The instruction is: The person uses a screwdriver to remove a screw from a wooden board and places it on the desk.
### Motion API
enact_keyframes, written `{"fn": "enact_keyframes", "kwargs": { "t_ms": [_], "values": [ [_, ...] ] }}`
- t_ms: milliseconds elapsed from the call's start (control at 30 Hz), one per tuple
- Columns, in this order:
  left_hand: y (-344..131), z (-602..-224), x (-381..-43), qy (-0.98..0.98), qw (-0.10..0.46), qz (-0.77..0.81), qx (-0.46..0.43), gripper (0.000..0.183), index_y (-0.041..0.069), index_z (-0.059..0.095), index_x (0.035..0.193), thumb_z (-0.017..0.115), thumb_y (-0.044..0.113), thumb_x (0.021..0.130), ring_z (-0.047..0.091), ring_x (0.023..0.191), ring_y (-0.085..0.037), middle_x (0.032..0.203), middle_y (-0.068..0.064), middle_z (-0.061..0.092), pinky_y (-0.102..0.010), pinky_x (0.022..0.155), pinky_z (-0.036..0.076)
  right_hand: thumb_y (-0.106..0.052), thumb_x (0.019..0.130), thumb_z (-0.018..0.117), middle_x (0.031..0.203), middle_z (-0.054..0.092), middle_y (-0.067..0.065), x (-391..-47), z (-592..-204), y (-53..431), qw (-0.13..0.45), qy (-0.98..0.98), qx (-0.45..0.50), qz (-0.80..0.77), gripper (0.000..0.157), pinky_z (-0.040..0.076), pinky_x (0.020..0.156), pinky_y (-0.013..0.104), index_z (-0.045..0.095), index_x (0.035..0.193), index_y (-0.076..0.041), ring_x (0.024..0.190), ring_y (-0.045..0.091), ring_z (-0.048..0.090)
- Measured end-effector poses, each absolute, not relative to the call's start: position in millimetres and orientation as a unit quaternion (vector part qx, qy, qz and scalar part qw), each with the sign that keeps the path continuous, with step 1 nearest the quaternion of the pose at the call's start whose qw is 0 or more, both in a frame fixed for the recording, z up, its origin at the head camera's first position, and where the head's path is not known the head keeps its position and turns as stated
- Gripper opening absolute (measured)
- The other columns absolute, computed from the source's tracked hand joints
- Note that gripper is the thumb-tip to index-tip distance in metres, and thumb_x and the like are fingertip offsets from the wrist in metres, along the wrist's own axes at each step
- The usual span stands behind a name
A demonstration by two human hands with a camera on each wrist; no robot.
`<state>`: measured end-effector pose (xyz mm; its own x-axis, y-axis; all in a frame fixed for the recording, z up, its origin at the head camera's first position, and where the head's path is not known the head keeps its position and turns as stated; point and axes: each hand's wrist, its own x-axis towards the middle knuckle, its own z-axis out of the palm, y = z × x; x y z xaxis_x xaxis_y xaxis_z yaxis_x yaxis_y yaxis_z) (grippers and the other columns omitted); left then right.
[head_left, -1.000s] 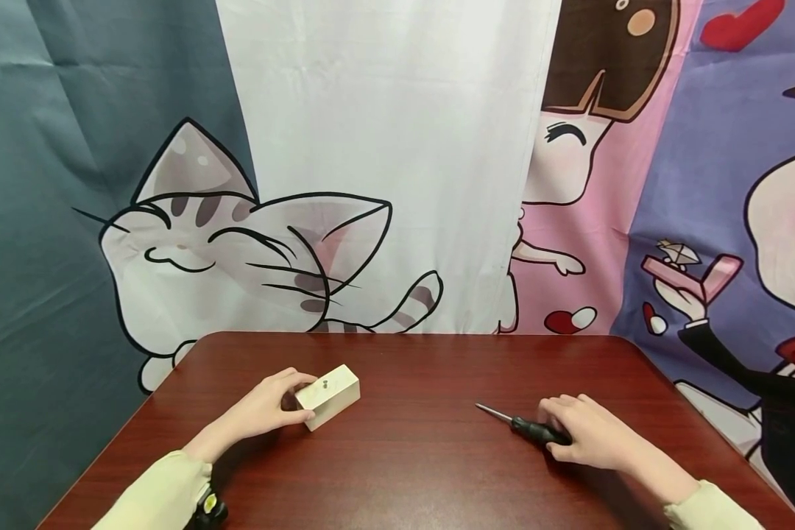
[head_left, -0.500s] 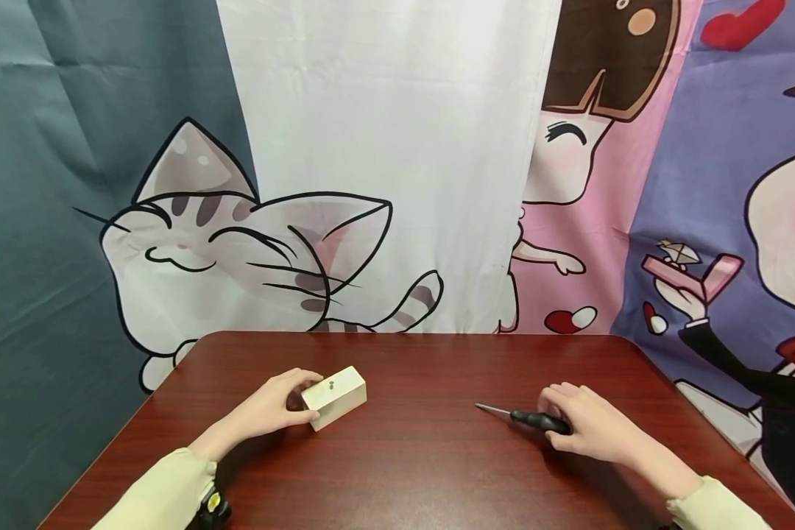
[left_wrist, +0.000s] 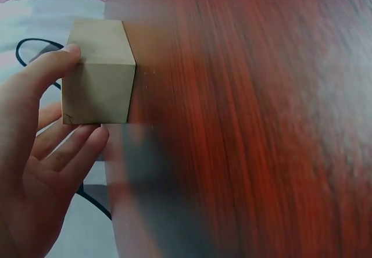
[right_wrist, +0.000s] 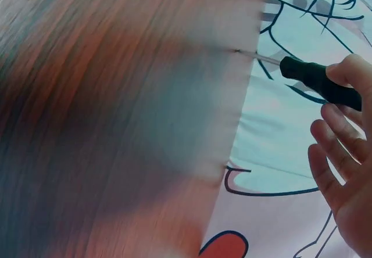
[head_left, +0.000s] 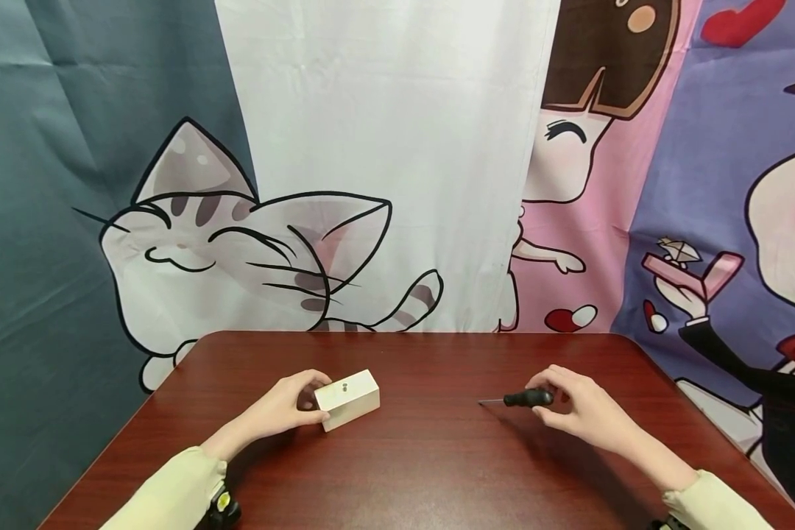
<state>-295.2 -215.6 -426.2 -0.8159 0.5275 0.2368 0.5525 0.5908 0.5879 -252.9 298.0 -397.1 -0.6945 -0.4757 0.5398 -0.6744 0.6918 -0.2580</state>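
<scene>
A pale wooden block (head_left: 350, 403) with two small dark spots (head_left: 345, 387) on its upper face is pinched at its near end by my left hand (head_left: 283, 406). In the left wrist view, the thumb lies on one edge of the block (left_wrist: 99, 94) and the other fingers sit below it. On the right, my right hand (head_left: 588, 409) pinches a screwdriver (head_left: 528, 398) by the end of its black handle, the thin metal shaft pointing left. The right wrist view shows the thumb against the screwdriver handle (right_wrist: 308, 78), with the lower fingers spread loosely away from it.
Both hands are over a reddish-brown wooden table (head_left: 424, 471) with rounded far corners. Behind it hangs a cloth backdrop (head_left: 397, 147) printed with a cartoon cat and figures. A dark wristband (head_left: 224, 506) shows at the left sleeve.
The left hand has moved slightly right with the block. The right hand has gone from gripping over the screwdriver to raising it from the table, turning it more level across the view.
</scene>
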Motion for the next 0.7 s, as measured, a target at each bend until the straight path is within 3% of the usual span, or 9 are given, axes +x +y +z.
{"fn": "enact_keyframes", "kwargs": {
  "t_ms": [333,533,700],
  "values": [
    [-200,-430,-294,-0.874,-0.022,-0.397,-0.280,0.047,0.009,0.057,0.121,0.081,0.022,0.082,0.065,0.098,-0.015,0.112,-0.008,0.066,-0.025,0.082,0.058,-0.012,0.082,0.081,0.095,0.066,-0.015,-251,-388,286,0.203,-0.867,0.289,0.351,0.036,0.053,0.065,0.019,0.066,0.110,-0.029,0.073,0.003,0.066],
    [-189,-433,-291,-0.851,-0.051,-0.447,-0.270,0.046,0.007,0.055,0.123,0.079,0.017,0.084,0.065,0.106,-0.022,0.120,-0.014,0.062,-0.026,0.085,0.058,-0.019,0.089,0.074,0.095,0.072,-0.007,-250,-383,280,0.158,-0.862,0.240,0.417,0.026,0.056,0.069,0.022,0.067,0.114,-0.022,0.080,0.007,0.070],
    [-181,-434,-290,-0.844,-0.052,-0.459,-0.273,0.048,0.007,0.056,0.124,0.079,0.020,0.085,0.064,0.108,-0.023,0.123,-0.017,0.061,-0.027,0.085,0.058,-0.016,0.090,0.073,0.093,0.075,0.001,-250,-380,270,0.140,-0.838,0.241,0.469,0.027,0.059,0.069,0.028,0.066,0.116,-0.016,0.078,0.010,0.073]
  ]
}}
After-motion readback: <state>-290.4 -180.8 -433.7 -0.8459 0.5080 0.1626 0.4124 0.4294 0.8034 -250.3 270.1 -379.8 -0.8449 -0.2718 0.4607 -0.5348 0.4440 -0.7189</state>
